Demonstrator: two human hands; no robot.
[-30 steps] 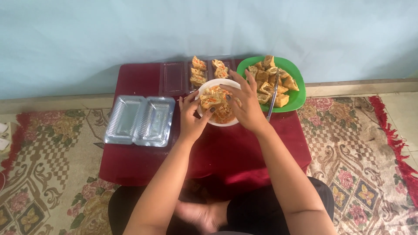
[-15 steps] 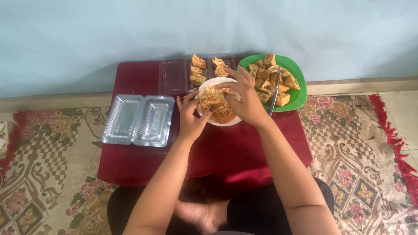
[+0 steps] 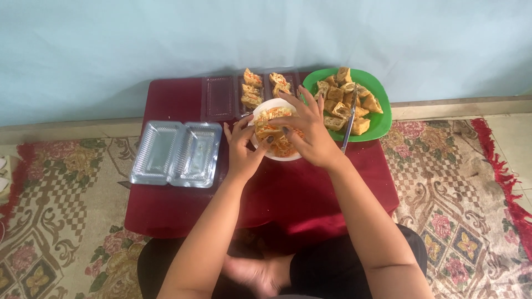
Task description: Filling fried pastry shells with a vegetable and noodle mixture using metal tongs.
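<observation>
Both my hands work over a white bowl [image 3: 270, 105] of shredded orange and pale filling at the middle of a low table with a dark red cloth [image 3: 177, 97]. My left hand [image 3: 243, 148] holds a stuffed fried tofu piece [image 3: 266, 128] at the bowl's left side. My right hand [image 3: 310, 133] covers the bowl's right half, its fingers pressing on the same tofu piece. How firmly the right fingers grip is hidden.
A green plate [image 3: 382, 119] of fried tofu chunks with metal tongs [image 3: 349, 124] stands at the right. An open clear container [image 3: 221, 97] behind the bowl holds stuffed pieces. An empty open clear container [image 3: 176, 153] lies left. A patterned rug [image 3: 61, 194] surrounds the table.
Both hands stay over the bowl with only small finger movements on the tofu piece. The view has shifted slightly.
</observation>
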